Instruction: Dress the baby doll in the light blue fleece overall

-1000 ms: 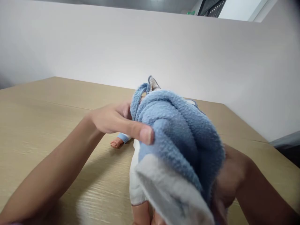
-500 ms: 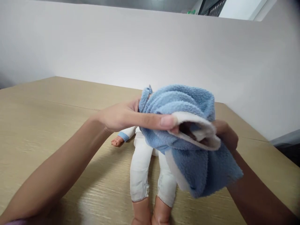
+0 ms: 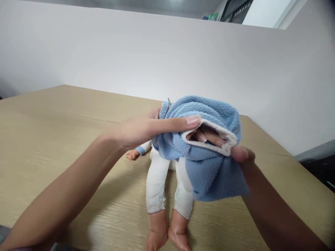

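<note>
A doll (image 3: pixel 156 184) in white trousers lies on the wooden table (image 3: pixel 52 132), bare feet toward me and one small hand with a blue cuff out to its left. Its upper body is hidden behind a fluffy blue garment with a white lining (image 3: pixel 206 153). My left hand (image 3: pixel 146 129) grips the garment's near left edge, thumb on top and fingers inside the opening. My right hand (image 3: pixel 239 153) pinches the white-edged rim on the right side. Both hands hold the opening stretched above the doll's torso.
A plain white wall (image 3: pixel 157 55) runs behind the table's far edge. The table's right edge drops off to a dark floor area (image 3: pixel 319 164). Bare tabletop stretches to the left of the doll.
The blue garment has been lifted away from my view and turned so its white-lined opening faces me. The doll's legs and feet have come into sight. My right hand moved up onto the rim.
</note>
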Motion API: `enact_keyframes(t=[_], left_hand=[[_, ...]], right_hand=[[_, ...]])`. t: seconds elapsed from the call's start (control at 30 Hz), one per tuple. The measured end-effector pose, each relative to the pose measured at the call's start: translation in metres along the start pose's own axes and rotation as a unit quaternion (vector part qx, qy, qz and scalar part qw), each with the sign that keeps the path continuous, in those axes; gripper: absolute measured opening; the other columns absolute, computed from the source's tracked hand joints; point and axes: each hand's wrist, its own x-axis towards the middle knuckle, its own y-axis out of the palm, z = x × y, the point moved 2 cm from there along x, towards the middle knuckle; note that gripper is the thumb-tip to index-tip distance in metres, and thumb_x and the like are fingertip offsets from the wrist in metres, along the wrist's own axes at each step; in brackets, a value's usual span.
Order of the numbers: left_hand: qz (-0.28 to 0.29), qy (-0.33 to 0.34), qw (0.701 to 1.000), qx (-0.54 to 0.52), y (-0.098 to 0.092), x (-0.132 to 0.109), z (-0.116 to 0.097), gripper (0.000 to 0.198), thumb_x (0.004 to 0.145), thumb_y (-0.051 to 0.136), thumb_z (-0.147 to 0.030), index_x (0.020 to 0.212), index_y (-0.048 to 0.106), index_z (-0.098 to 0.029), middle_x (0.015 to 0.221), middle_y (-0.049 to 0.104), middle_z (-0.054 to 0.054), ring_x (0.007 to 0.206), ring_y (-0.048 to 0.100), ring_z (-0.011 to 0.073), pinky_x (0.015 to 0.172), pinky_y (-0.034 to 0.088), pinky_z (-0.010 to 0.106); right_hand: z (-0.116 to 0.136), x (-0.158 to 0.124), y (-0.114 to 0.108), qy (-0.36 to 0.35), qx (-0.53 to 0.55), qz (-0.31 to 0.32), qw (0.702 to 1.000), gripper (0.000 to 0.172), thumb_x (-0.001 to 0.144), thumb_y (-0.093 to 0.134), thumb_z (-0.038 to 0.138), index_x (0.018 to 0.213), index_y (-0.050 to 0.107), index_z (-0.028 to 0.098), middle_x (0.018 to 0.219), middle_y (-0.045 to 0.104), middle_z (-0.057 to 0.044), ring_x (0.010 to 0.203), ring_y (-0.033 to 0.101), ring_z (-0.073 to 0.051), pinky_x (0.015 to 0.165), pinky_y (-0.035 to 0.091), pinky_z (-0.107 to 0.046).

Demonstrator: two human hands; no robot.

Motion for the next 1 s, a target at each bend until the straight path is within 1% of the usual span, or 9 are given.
enact_keyframes(t=[0.1,0.2,0.3,0.37,0.5,0.63,0.77,0.87,1.0], left_hand=[[-0.030,0.000,1.000,0.003,0.013,-0.019,-0.001,0.028,0.098,0.078,-0.049,0.103,0.081,-0.022,0.109,0.084,0.006,0.116,0.078,0.0277,0.103,0.065,0.033],[-0.064,-0.021,0.998,0.013,0.031,-0.043,0.003,0.033,0.095,0.083,-0.038,0.124,0.079,-0.023,0.126,0.082,0.005,0.122,0.076,0.0272,0.107,0.063,0.034],[-0.107,-0.050,0.993,0.018,0.057,-0.066,0.014,0.045,0.091,0.087,-0.036,0.133,0.076,-0.025,0.135,0.079,0.005,0.125,0.075,0.0272,0.109,0.061,0.034],[-0.161,-0.082,0.983,0.017,0.075,-0.078,0.026,0.045,0.092,0.085,-0.040,0.133,0.075,-0.025,0.138,0.078,0.005,0.127,0.074,0.0279,0.110,0.060,0.035],[-0.271,-0.129,0.954,-0.002,0.109,-0.100,0.051,0.039,0.098,0.074,-0.049,0.125,0.075,-0.021,0.128,0.081,0.007,0.118,0.077,0.0291,0.100,0.064,0.035],[-0.312,-0.137,0.940,0.018,0.129,-0.121,0.070,0.041,0.101,0.067,-0.042,0.135,0.071,-0.020,0.134,0.079,0.008,0.122,0.075,0.0293,0.105,0.061,0.036],[-0.319,-0.159,0.931,0.075,0.131,-0.137,0.081,0.043,0.097,0.069,-0.033,0.139,0.069,-0.022,0.136,0.077,0.007,0.129,0.070,0.0309,0.109,0.057,0.037],[-0.314,-0.181,0.924,0.125,0.126,-0.141,0.091,0.041,0.093,0.070,-0.030,0.133,0.070,-0.024,0.124,0.080,0.006,0.128,0.070,0.0331,0.104,0.058,0.038],[-0.319,-0.200,0.913,0.157,0.119,-0.138,0.106,0.037,0.092,0.069,-0.030,0.127,0.070,-0.022,0.100,0.081,0.006,0.112,0.076,0.0341,0.096,0.061,0.040]], right_hand=[[0.005,-0.014,0.015,0.024,0.107,0.044,0.993,0.047,0.070,0.095,0.055,0.067,0.058,0.026,0.088,0.066,-0.002,0.105,0.074,-0.030,0.104,0.061,-0.046],[0.001,-0.037,0.023,0.080,0.101,0.022,0.991,0.022,0.082,0.085,0.044,0.088,0.075,0.026,0.106,0.077,-0.005,0.112,0.076,-0.031,0.111,0.058,-0.047],[-0.010,-0.062,0.026,0.109,0.000,-0.025,0.994,0.043,0.085,0.084,0.044,0.122,0.076,0.025,0.134,0.077,-0.009,0.131,0.070,-0.035,0.124,0.048,-0.052],[-0.017,-0.076,0.029,0.123,-0.064,-0.053,0.989,0.055,0.084,0.086,0.048,0.131,0.074,0.023,0.138,0.076,-0.012,0.135,0.068,-0.038,0.125,0.047,-0.055],[-0.021,-0.095,0.045,0.145,-0.104,-0.031,0.984,0.052,0.084,0.088,0.047,0.129,0.076,0.024,0.134,0.079,-0.011,0.128,0.073,-0.036,0.118,0.055,-0.054],[-0.018,-0.108,0.062,0.135,-0.110,0.049,0.983,0.037,0.086,0.088,0.036,0.122,0.080,0.027,0.126,0.082,-0.006,0.120,0.076,-0.029,0.116,0.056,-0.043],[-0.030,-0.116,0.067,0.156,-0.190,0.037,0.969,0.013,0.092,0.079,0.037,0.098,0.079,0.025,0.098,0.082,-0.003,0.098,0.077,-0.028,0.105,0.061,-0.044],[-0.044,-0.116,0.067,0.152,-0.258,0.013,0.954,0.010,0.090,0.076,0.034,0.091,0.076,0.024,0.087,0.080,-0.002,0.088,0.075,-0.027,0.091,0.062,-0.042],[-0.061,-0.108,0.066,0.144,-0.306,-0.006,0.941,0.006,0.085,0.074,0.028,0.087,0.075,0.022,0.083,0.080,-0.002,0.079,0.073,-0.025,0.073,0.058,-0.035]])
